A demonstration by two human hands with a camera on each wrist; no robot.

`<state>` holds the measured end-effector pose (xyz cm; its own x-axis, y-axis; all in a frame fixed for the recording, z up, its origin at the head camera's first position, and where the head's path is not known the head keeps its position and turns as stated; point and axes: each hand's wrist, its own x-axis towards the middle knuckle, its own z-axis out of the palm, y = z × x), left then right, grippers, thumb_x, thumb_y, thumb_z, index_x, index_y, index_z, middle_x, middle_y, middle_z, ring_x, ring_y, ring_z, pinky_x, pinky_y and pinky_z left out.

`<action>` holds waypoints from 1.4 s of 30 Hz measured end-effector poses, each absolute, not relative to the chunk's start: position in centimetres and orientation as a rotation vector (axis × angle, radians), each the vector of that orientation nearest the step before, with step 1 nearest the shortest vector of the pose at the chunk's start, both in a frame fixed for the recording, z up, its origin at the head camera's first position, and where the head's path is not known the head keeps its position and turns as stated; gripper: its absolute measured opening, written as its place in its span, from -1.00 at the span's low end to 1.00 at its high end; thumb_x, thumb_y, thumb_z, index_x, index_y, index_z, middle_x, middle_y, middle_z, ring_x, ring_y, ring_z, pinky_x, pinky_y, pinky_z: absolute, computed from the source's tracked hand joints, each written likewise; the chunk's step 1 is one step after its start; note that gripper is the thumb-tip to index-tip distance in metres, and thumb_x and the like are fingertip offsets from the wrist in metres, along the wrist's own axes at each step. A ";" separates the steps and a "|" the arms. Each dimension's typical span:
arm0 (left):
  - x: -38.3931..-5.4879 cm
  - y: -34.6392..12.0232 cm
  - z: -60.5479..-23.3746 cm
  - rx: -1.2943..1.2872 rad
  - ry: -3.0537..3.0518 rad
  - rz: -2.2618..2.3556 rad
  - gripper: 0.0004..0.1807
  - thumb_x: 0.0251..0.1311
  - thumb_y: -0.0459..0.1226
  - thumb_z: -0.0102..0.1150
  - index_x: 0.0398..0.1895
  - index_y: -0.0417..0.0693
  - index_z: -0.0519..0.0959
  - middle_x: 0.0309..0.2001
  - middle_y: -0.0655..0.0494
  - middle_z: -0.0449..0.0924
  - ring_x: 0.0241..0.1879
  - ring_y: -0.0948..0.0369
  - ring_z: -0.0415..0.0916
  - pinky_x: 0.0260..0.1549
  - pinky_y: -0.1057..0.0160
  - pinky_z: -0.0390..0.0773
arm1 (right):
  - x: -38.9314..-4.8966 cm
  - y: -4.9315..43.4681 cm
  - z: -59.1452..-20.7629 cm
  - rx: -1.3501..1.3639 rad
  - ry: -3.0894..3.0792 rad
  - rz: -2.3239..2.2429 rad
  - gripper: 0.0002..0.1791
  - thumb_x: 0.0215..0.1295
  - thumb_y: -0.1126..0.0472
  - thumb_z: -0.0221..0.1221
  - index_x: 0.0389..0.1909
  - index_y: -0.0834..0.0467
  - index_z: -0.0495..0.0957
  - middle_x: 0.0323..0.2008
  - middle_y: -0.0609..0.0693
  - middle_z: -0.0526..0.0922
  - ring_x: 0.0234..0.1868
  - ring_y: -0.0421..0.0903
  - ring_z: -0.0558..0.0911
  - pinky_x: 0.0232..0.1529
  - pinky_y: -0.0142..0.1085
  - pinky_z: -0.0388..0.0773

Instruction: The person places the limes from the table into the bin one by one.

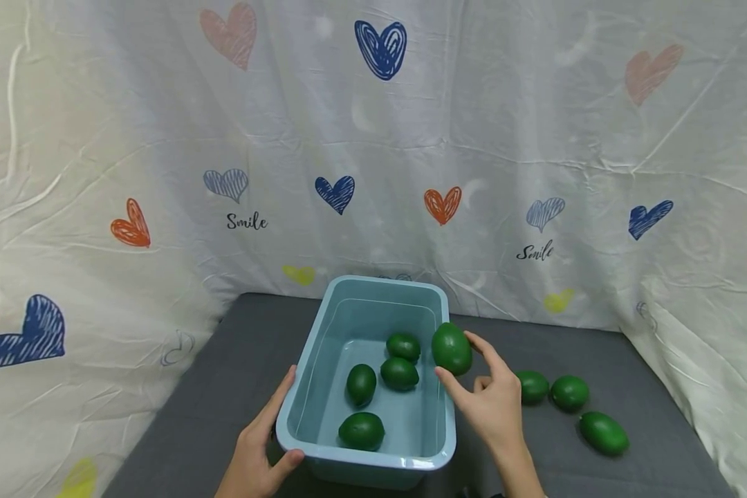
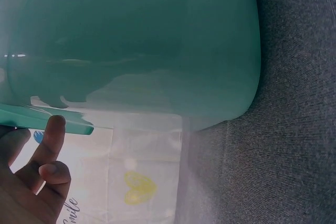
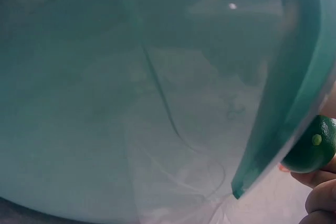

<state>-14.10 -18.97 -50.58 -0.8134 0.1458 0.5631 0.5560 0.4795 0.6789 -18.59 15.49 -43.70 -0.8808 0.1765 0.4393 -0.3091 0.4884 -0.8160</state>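
A light blue plastic tub (image 1: 364, 458) stands on the grey cloth, with several dark green avocados inside, one of them an avocado (image 1: 362, 431) near the front wall. My left hand (image 1: 258, 443) touches the tub's near left corner, fingertips at the left rim and thumb at the front. In the left wrist view, its fingers (image 2: 53, 135) reach up to the rim's underside. My right hand (image 1: 494, 401) pinches another avocado (image 1: 452, 348) between thumb and fingers, over the tub's right rim. The right wrist view shows this avocado (image 3: 315, 148) outside the rim, its pale stem scar visible.
To the right of the tub, three avocados lie on the grey cloth (image 1: 535, 449), the nearest avocado (image 1: 604, 434) farthest right. A white curtain (image 1: 386, 117) printed with hearts hangs behind and along the sides.
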 end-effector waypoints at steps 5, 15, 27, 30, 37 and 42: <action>-14.0 -19.0 -50.6 -0.556 -2.312 -1.287 0.03 0.26 -0.14 0.45 0.73 0.06 0.10 0.66 0.00 0.20 0.50 0.46 0.24 0.20 0.60 0.35 | -18.6 14.8 -43.9 0.126 -2.273 1.410 -0.25 0.06 0.14 0.64 0.32 -0.04 0.61 -0.57 -0.16 0.58 -0.89 -0.36 0.11 -0.82 -0.38 0.14; -14.2 -19.0 -50.7 -0.543 -2.330 -1.281 0.06 0.23 -0.16 0.47 0.73 0.09 0.09 0.66 0.02 0.18 0.53 0.43 0.20 0.25 0.60 0.29 | -18.9 14.1 -44.2 0.113 -2.310 1.468 -0.28 0.09 0.08 0.63 0.32 -0.12 0.62 -0.58 -0.14 0.58 -0.89 -0.34 0.12 -0.81 -0.39 0.15; -14.1 -18.8 -50.6 -0.521 -2.343 -1.320 0.03 0.27 -0.15 0.44 0.73 0.11 0.09 0.66 -0.02 0.18 0.47 0.45 0.27 0.17 0.56 0.42 | -18.8 13.8 -44.3 0.151 -2.340 1.528 -0.26 0.14 0.02 0.60 0.37 0.00 0.61 0.19 0.02 0.72 -0.88 -0.34 0.13 -0.77 -0.41 0.13; -14.0 -18.8 -50.6 -0.509 -2.352 -1.317 0.03 0.27 -0.16 0.44 0.74 0.12 0.09 0.66 -0.03 0.18 0.47 0.45 0.27 0.16 0.55 0.43 | -18.9 13.9 -44.3 0.165 -2.330 1.546 -0.24 0.16 0.06 0.59 0.40 0.06 0.58 0.20 0.00 0.73 -0.89 -0.35 0.14 -0.77 -0.43 0.14; -14.0 -18.7 -50.6 -0.510 -2.363 -1.298 0.04 0.26 -0.15 0.45 0.74 0.11 0.08 0.66 -0.01 0.18 0.43 0.45 0.32 0.15 0.54 0.44 | -19.2 14.1 -44.7 0.172 -2.312 1.544 -0.24 0.22 0.07 0.55 0.44 0.09 0.54 0.22 0.02 0.72 -0.89 -0.35 0.18 -0.78 -0.44 0.17; -14.0 -18.6 -50.5 -0.496 -2.370 -1.294 0.04 0.27 -0.17 0.45 0.74 0.11 0.08 0.66 0.01 0.18 0.45 0.46 0.29 0.16 0.54 0.43 | -19.3 14.3 -44.8 0.188 -2.289 1.516 -0.24 0.23 0.08 0.54 0.45 0.08 0.53 0.25 0.00 0.70 -0.89 -0.36 0.19 -0.80 -0.43 0.18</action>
